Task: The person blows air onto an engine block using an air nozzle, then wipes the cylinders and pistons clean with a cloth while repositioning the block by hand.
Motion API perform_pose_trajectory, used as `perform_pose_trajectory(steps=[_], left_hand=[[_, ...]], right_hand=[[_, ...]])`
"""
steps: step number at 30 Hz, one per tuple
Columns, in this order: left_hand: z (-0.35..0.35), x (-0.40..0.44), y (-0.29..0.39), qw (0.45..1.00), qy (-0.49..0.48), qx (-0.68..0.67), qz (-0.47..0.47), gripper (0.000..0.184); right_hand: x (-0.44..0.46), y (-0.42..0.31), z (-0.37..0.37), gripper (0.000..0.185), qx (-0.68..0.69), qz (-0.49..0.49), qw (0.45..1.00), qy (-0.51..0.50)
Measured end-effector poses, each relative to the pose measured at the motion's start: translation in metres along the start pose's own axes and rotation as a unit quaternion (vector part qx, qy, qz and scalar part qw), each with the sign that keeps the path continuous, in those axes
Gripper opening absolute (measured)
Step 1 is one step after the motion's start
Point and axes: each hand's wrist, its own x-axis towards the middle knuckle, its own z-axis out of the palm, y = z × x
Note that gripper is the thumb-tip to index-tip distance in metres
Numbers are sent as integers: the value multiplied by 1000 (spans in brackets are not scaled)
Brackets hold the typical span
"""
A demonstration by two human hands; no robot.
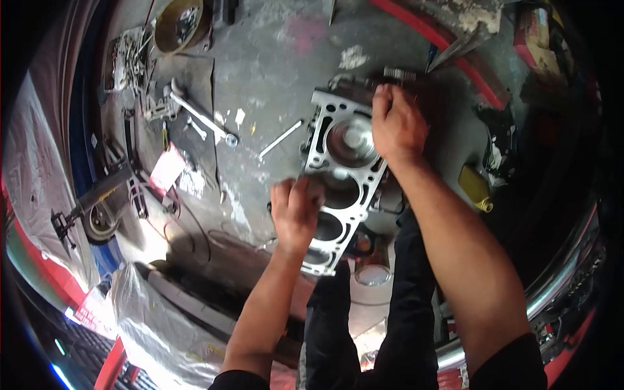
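A metal engine block [354,213] with several round cylinder bores stands between my arms, its flat top face up. My left hand [294,209] is at the block's left edge, fingers curled against it beside the middle bores. At the upper right edge, next to the top bore, my right hand [398,123] rests with its fingers bent over the side. The undersides of both hands are hidden, so the exact grip on the block shows only in part. A shiny piston top [355,137] is visible in the uppermost bore.
Wrenches [201,117] and a thin rod-like tool [281,140] lie on the grey floor to the left. A round bin [174,31] is at the upper left. Red metal legs [478,78] stand upper right, a yellow bottle [475,187] right. A can [373,273] sits below the block.
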Motion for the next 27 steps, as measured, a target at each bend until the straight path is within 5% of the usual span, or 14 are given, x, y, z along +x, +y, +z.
perform_pose_trajectory(steps=[3, 6, 9, 10, 16, 22, 27], left_hand=[[41, 106, 15, 992, 95, -2, 82, 40], [38, 101, 11, 985, 100, 92, 108, 34], [11, 23, 5, 989, 81, 122, -2, 38], [19, 5, -10, 986, 95, 135, 26, 38], [63, 154, 28, 971, 166, 171, 25, 29], [56, 162, 34, 964, 135, 227, 21, 32], [21, 50, -15, 956, 9, 238, -170, 29]], right_hand=[[9, -8, -8, 41, -24, 6, 1000, -14], [6, -6, 1, 38, -12, -2, 1000, -13], [0, -4, -4, 36, 1, -14, 1000, -3], [3, -2, -5, 36, 2, -12, 1000, 4], [2, -1, 2, 33, -9, -25, 1000, 16], [2, 0, -1, 37, 7, -12, 1000, 0], [3, 4, 1, 40, -4, -16, 1000, -1]])
